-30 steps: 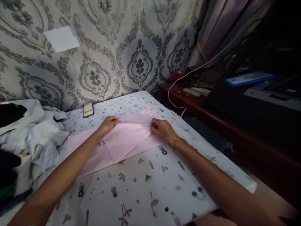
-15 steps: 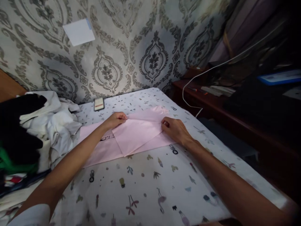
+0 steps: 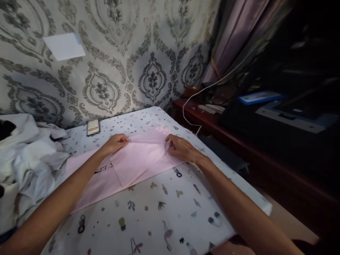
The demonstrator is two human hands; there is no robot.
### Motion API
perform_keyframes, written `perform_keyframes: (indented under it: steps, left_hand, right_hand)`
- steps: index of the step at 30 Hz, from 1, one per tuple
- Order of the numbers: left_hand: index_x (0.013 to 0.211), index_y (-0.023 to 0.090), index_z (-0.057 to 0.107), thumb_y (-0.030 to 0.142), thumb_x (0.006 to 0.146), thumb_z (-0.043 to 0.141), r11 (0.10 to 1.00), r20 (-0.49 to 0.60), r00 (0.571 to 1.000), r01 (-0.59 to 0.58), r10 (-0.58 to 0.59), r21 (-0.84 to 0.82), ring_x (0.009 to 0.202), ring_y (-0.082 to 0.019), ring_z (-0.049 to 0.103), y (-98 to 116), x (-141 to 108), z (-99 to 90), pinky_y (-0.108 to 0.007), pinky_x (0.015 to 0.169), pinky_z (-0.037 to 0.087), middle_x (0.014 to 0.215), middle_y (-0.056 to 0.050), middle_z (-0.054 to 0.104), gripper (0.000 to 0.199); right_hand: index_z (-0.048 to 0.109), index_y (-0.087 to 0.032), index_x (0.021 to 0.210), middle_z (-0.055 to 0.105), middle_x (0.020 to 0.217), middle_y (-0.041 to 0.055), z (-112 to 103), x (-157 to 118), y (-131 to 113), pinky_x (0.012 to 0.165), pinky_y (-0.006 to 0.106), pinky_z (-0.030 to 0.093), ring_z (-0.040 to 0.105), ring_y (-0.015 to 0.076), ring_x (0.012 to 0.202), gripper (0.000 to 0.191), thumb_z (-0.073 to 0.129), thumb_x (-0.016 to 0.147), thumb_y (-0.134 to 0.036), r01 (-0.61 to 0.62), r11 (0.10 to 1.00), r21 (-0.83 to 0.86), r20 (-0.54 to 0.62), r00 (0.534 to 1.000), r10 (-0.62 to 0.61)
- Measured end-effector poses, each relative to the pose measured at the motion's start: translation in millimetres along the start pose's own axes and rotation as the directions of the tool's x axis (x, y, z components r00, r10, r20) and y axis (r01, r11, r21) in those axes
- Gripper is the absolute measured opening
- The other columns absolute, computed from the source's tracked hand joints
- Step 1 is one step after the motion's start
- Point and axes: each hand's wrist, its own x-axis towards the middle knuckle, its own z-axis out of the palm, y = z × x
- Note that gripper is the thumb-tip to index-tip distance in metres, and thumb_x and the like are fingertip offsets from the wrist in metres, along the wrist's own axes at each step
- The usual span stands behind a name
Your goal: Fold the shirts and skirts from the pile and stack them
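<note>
A pink T-shirt [image 3: 143, 156] lies partly folded on the patterned bedsheet [image 3: 148, 212], with a sleeve-like flap laid across it and some dark lettering showing to the left. My left hand [image 3: 117, 142] pinches the upper edge of the folded cloth between thumb and fingers. Opposite it, my right hand [image 3: 182, 147] has its fingertips closed on the cloth near the flap's right end. The fabric between both hands is raised into a slight crease. My left forearm covers part of the shirt's left side.
White clothes [image 3: 29, 152] are heaped at the left. A phone-like object [image 3: 93, 127] lies near the patterned wall [image 3: 106, 71], which has a white paper [image 3: 64, 46] on it. To the right stand a dark red wooden desk [image 3: 239, 141] and a white cable [image 3: 184, 111].
The view has turned to the right, so everything appears shifted left and more of the desk shows. Both hands keep their hold on the pink T-shirt in nearly the same places.
</note>
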Motion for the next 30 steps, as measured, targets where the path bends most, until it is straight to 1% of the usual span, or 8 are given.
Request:
perform_keyframes:
  steps: [6, 8, 10, 14, 17, 19, 24, 30]
  left_hand:
    - [0.080, 0.020, 0.065, 0.037, 0.064, 0.061, 0.998, -0.079, 0.997, 0.015, -0.021, -0.067, 0.062, -0.016, 0.052, 1.3, 6.5, 12.8, -0.028, 0.063, 0.038, 0.064, 0.002, 0.060, 0.024]
    - [0.079, 0.020, 0.065, 0.037, 0.064, 0.061, 0.997, -0.101, 0.994, 0.030, -0.037, -0.074, 0.062, -0.016, 0.052, 1.5, 6.8, 13.1, -0.029, 0.064, 0.038, 0.064, 0.002, 0.060, 0.023]
    - [0.079, 0.020, 0.066, 0.037, 0.064, 0.061, 0.997, -0.104, 0.994, 0.024, -0.032, -0.078, 0.064, -0.016, 0.053, 0.6, 7.1, 12.8, -0.029, 0.065, 0.039, 0.066, 0.002, 0.062, 0.024]
    - [0.078, 0.019, 0.067, 0.039, 0.065, 0.061, 0.996, -0.116, 0.993, -0.007, -0.003, -0.088, 0.068, -0.017, 0.055, -4.1, 8.4, 13.9, -0.029, 0.066, 0.040, 0.071, 0.000, 0.065, 0.025]
    - [0.077, 0.019, 0.067, 0.041, 0.063, 0.062, 0.995, -0.126, 0.992, -0.003, -0.009, -0.097, 0.072, -0.019, 0.057, -6.2, 9.1, 15.5, -0.030, 0.069, 0.041, 0.074, -0.001, 0.067, 0.026]
    - [0.077, 0.020, 0.068, 0.043, 0.062, 0.063, 0.995, -0.124, 0.992, 0.006, -0.018, -0.098, 0.073, -0.020, 0.058, -6.1, 8.9, 16.0, -0.031, 0.071, 0.042, 0.075, -0.002, 0.067, 0.028]
    - [0.077, 0.020, 0.068, 0.046, 0.062, 0.062, 0.996, -0.135, 0.991, 0.009, -0.022, -0.092, 0.074, -0.020, 0.058, -5.5, 7.1, 15.9, -0.031, 0.070, 0.042, 0.076, -0.002, 0.067, 0.031]
    - [0.078, 0.020, 0.067, 0.044, 0.063, 0.060, 0.996, -0.179, 0.983, 0.010, -0.026, -0.086, 0.071, -0.019, 0.058, -8.3, 6.7, 18.6, -0.030, 0.069, 0.041, 0.073, -0.001, 0.067, 0.029]
  right_hand:
    - [0.067, -0.020, 0.096, 0.067, 0.097, 0.0063, 7.9, 1.7, -1.6, 0.067, 0.026, 0.037, 0.057, 0.0170, 0.081, 0.025, 0.052, 0.080, -0.009, 0.028, 0.997, -0.066, -0.070, 0.997, -0.032]
    - [0.069, -0.019, 0.093, 0.067, 0.098, 0.0068, 5.5, 2.0, -1.1, 0.067, 0.027, 0.036, 0.057, 0.0168, 0.081, 0.024, 0.049, 0.083, -0.009, 0.002, 0.997, -0.079, -0.109, 0.994, -0.010]
    - [0.069, -0.020, 0.096, 0.067, 0.098, 0.0061, 0.8, 1.3, -0.1, 0.066, 0.027, 0.035, 0.056, 0.0160, 0.079, 0.025, 0.050, 0.083, -0.010, -0.020, 0.996, -0.082, -0.119, 0.993, 0.011]
    - [0.065, -0.021, 0.105, 0.067, 0.094, 0.0034, -6.0, -2.4, 0.6, 0.064, 0.026, 0.034, 0.057, 0.0166, 0.079, 0.031, 0.056, 0.076, -0.012, 0.020, 0.997, -0.078, -0.027, 0.999, -0.022]
    - [0.064, -0.023, 0.106, 0.068, 0.103, 0.0041, -3.0, -3.4, -0.5, 0.063, 0.027, 0.033, 0.058, 0.0178, 0.083, 0.032, 0.057, 0.076, -0.014, 0.076, 0.987, -0.141, 0.014, 0.997, -0.075]
    - [0.066, -0.024, 0.103, 0.068, 0.109, 0.0043, 1.0, -2.4, -1.1, 0.063, 0.028, 0.032, 0.059, 0.0176, 0.084, 0.028, 0.055, 0.080, -0.014, 0.078, 0.978, -0.196, 0.011, 0.997, -0.077]
    - [0.068, -0.021, 0.093, 0.069, 0.107, 0.0057, 4.2, 0.6, -0.6, 0.059, 0.029, 0.028, 0.060, 0.0172, 0.082, 0.019, 0.051, 0.087, -0.014, 0.036, 0.963, -0.267, -0.065, 0.996, -0.056]
    - [0.066, -0.020, 0.103, 0.068, 0.108, 0.0065, 2.6, 0.9, 0.2, 0.060, 0.029, 0.028, 0.060, 0.0179, 0.082, 0.024, 0.046, 0.092, -0.016, -0.067, 0.965, -0.255, -0.228, 0.974, 0.007]
